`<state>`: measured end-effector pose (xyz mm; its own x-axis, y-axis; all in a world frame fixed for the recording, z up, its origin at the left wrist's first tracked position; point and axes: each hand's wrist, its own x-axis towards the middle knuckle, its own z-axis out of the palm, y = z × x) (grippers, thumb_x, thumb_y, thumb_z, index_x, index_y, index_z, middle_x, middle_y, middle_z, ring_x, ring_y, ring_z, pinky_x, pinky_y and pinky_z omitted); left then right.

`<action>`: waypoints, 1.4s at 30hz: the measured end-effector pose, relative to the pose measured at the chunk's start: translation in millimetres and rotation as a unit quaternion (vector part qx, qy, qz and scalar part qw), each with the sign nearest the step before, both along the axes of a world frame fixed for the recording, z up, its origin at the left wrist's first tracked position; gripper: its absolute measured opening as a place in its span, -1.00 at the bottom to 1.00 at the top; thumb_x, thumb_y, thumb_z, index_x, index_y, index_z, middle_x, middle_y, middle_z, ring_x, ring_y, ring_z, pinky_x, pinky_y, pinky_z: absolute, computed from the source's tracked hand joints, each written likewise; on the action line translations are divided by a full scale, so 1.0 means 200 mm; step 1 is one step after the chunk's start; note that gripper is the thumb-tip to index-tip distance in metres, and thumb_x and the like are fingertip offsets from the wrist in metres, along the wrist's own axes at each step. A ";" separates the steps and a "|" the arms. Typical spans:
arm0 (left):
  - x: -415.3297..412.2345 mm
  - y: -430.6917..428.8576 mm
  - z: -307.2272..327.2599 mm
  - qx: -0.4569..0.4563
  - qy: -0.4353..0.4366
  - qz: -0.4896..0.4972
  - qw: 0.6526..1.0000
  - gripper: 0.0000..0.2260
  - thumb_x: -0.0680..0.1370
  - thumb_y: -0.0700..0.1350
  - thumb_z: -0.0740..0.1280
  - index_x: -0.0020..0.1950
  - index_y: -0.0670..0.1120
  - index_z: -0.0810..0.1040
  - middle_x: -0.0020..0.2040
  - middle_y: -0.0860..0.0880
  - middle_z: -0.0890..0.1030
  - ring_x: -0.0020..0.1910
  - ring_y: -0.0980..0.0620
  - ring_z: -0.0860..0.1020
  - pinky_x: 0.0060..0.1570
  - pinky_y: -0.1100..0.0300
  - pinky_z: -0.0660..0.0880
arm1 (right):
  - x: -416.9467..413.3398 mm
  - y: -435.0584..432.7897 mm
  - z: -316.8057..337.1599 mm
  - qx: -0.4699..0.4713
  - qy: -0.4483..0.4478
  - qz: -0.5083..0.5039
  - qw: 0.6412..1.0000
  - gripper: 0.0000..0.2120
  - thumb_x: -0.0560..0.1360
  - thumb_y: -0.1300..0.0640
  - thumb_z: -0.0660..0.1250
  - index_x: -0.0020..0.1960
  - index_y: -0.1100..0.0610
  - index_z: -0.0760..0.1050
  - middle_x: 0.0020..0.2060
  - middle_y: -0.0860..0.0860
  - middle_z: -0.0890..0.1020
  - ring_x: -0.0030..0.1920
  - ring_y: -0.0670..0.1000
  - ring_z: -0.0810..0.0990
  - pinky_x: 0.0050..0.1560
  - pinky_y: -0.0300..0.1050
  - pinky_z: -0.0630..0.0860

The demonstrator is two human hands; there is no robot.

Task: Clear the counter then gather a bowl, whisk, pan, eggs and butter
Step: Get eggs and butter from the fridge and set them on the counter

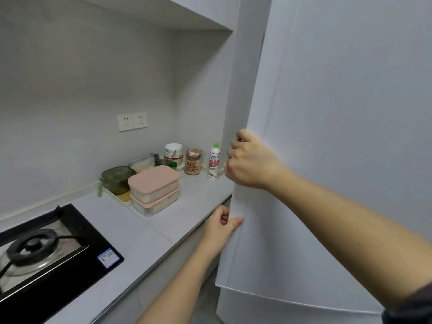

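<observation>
near, lower left: black glass gas hob (70, 258) set into the grey surface (149, 232), one burner with its pan support (32, 242) visible, a blue label at the hob's front corner.

centre right: tall white refrigerator door (327, 160), its left edge standing just off the end of the surface. left hand (222, 226) low on that edge, fingers hooked behind it and thumb pressed on the front face, closed on the door. right hand (251, 160) higher on the same edge, fingers (233, 152) curled round it, likewise gripping the door. dark sleeve at the right forearm's near end, bottom right corner.

middle of the surface: two stacked pink-lidded food containers (154, 189), upper one resting squarely on the lower. just left of them, a green glass lidded pot (117, 178) on a pale tray (124, 198).

far corner, against the wall: stacked white bowls (173, 152) with a utensil handle leaning in them, a clear bag or box of pale contents beside them, a lidded glass jar (193, 161) of grainy contents, a white bottle with green cap (213, 161) nearest the refrigerator.

wall above: double white power socket (132, 121). whisk, pan, eggs and butter not distinguishable.
</observation>
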<state>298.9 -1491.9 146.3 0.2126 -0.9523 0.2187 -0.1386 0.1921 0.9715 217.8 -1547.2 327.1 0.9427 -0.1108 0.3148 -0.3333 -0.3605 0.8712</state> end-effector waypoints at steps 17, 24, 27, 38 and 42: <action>-0.25 0.96 0.01 -0.032 -0.234 -0.025 0.971 -0.65 0.48 0.09 0.37 -0.12 -0.18 0.41 -0.18 -0.13 0.52 -0.22 -0.06 0.47 -0.32 0.24 0.28 | -0.39 0.95 -0.03 -0.012 -0.067 0.119 0.991 -0.68 0.45 0.12 0.22 -0.47 0.13 0.43 -0.49 0.01 0.43 -0.39 0.11 0.45 0.04 -0.01 0.31; -0.37 1.20 0.06 -0.044 -0.265 -0.060 0.961 -0.73 0.53 0.03 0.33 -0.12 -0.07 0.27 -0.17 -0.02 0.40 -0.13 -0.12 0.48 -0.25 0.15 0.22 | -0.52 1.18 -0.04 -0.029 -0.068 0.076 0.994 -0.68 0.47 0.11 0.23 -0.45 0.12 0.42 -0.47 0.01 0.42 -0.35 0.11 0.49 0.06 0.00 0.31; -0.43 1.28 0.06 -0.037 -0.260 -0.062 0.963 -0.74 0.53 0.05 0.31 -0.10 -0.08 0.30 -0.14 -0.05 0.43 -0.10 -0.13 0.49 -0.23 0.13 0.27 | -0.58 1.27 -0.05 -0.035 -0.076 0.071 0.994 -0.67 0.48 0.11 0.22 -0.45 0.12 0.42 -0.46 0.01 0.44 -0.34 0.11 0.49 0.07 0.00 0.30; -0.70 1.60 0.10 -0.035 -0.311 -0.063 0.948 -0.71 0.55 0.07 0.27 0.07 -0.14 0.43 0.06 -0.13 0.54 0.04 -0.15 0.51 -0.06 0.07 0.44 | -0.88 1.55 -0.06 -0.055 -0.078 0.091 0.991 -0.66 0.51 0.10 0.20 -0.44 0.12 0.45 -0.44 0.00 0.47 -0.33 0.08 0.50 0.09 -0.03 0.29; -0.83 1.69 0.09 -0.039 -0.315 -0.046 0.947 -0.71 0.55 0.07 0.28 0.02 -0.16 0.43 0.01 -0.14 0.54 0.01 -0.16 0.51 -0.11 0.08 0.40 | -1.00 1.64 -0.05 -0.055 -0.081 0.119 0.988 -0.66 0.50 0.10 0.22 -0.44 0.12 0.43 -0.45 0.00 0.46 -0.34 0.08 0.49 0.09 -0.03 0.30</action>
<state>133.6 -1153.3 164.0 -0.0659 -0.9361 0.3454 -0.6651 0.2993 0.6842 18.4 -1219.4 316.4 0.8741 0.1508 0.4618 -0.3890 -0.3522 0.8513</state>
